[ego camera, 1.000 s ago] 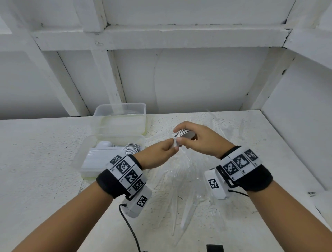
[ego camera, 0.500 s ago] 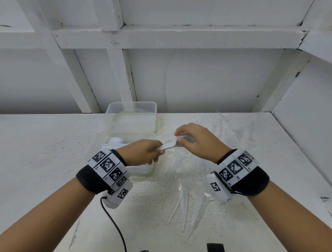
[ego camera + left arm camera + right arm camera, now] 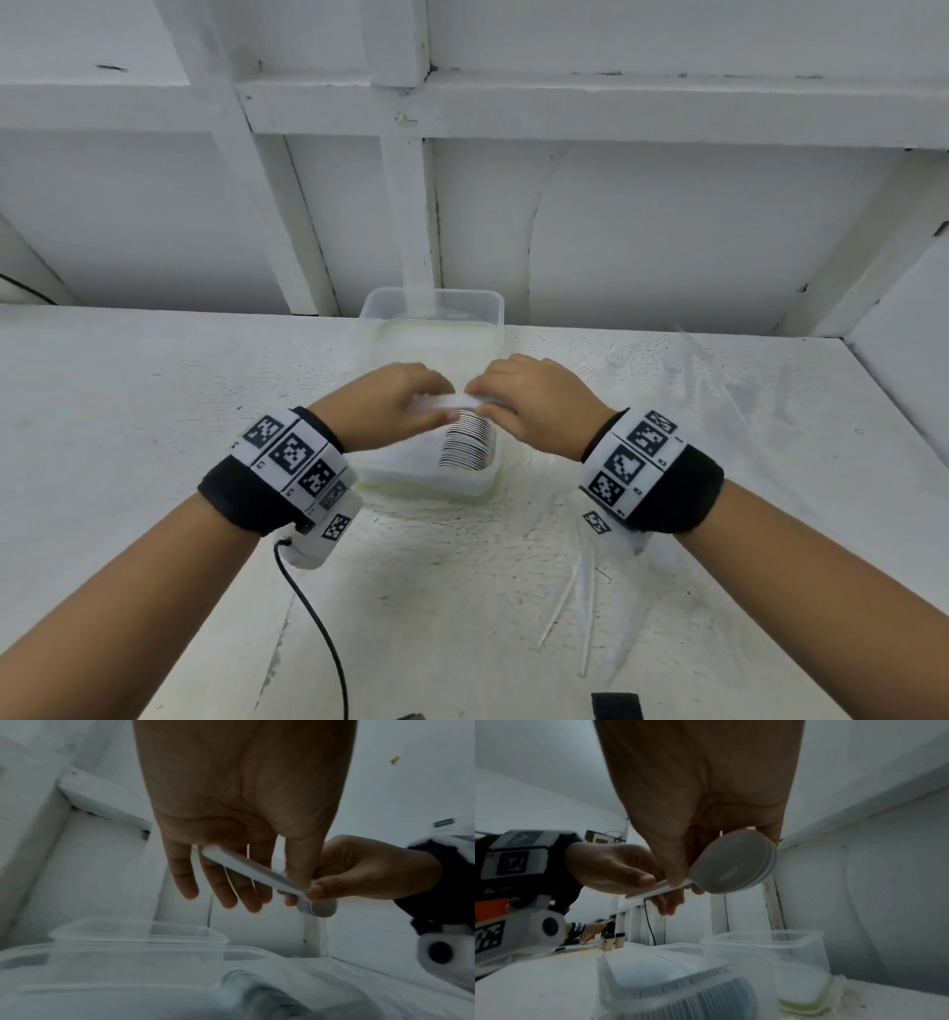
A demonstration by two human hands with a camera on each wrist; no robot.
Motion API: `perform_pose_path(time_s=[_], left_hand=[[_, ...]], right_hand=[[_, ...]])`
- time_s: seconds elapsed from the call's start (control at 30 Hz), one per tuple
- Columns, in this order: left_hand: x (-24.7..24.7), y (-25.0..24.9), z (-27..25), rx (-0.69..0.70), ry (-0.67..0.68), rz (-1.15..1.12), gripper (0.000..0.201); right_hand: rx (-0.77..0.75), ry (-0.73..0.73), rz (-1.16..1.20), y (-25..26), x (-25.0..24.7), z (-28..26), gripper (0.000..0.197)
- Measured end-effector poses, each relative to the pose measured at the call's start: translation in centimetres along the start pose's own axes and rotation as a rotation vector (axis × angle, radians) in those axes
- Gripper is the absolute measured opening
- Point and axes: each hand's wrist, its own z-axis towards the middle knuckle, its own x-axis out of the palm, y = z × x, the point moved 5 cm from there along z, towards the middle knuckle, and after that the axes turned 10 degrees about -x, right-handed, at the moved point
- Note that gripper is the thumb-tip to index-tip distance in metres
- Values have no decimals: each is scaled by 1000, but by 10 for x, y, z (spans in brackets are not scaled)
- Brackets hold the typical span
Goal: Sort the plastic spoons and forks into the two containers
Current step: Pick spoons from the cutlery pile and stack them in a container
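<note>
Both hands hold one small stack of white plastic spoons (image 3: 445,402) level above the near clear container (image 3: 426,485). My left hand (image 3: 390,406) pinches the handle end (image 3: 231,860) between thumb and fingers. My right hand (image 3: 534,401) grips the necks just behind the nested bowls (image 3: 734,866). A long row of stacked white spoons (image 3: 467,444) lies in the near container under the hands. The far clear container (image 3: 431,304) stands behind it, with nothing visible inside. Clear plastic forks (image 3: 580,591) lie on the table to the right.
The white table (image 3: 154,437) ends at a white wall behind and a side wall on the right. A black cable (image 3: 318,606) runs from my left wrist toward the front edge. A small black object (image 3: 616,706) sits at the bottom edge.
Both hands have carried the spoon stack left from over the clear plastic to above the near container. The left hand has taken hold of the handle end.
</note>
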Motion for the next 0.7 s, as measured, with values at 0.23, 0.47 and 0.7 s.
perform_pose_path(time_s=[0.23, 0.47, 0.7], left_hand=[[-33, 96, 5, -367, -320, -226, 28], [-16, 91, 6, -261, -350, -66, 8], [32, 73, 22, -46, -9, 206, 41]], right_hand=[[240, 21, 90, -17, 17, 45, 31], [263, 75, -111, -17, 35, 70, 30], [319, 61, 83, -27, 33, 68, 31]])
